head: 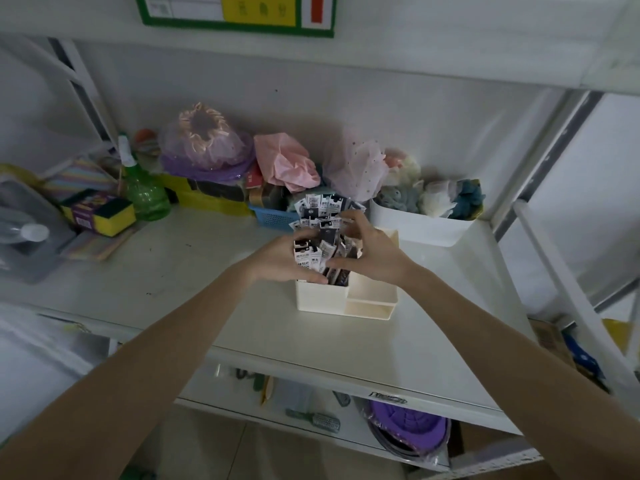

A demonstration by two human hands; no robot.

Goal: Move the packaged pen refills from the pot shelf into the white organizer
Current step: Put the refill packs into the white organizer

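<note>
White plastic, the organizer (332, 299) sits on the shelf (433, 358) with a thick bunch of packaged pen refills (323, 233) standing in its tall left compartment; the left hand (289, 259) and right hand (372, 251) are both closed round the bunch, pressing it together; the step looks like seating the load; whether every packet reaches the bottom is hard to tell; next, ease the grip slowly so nothing fans out or tips.
</note>
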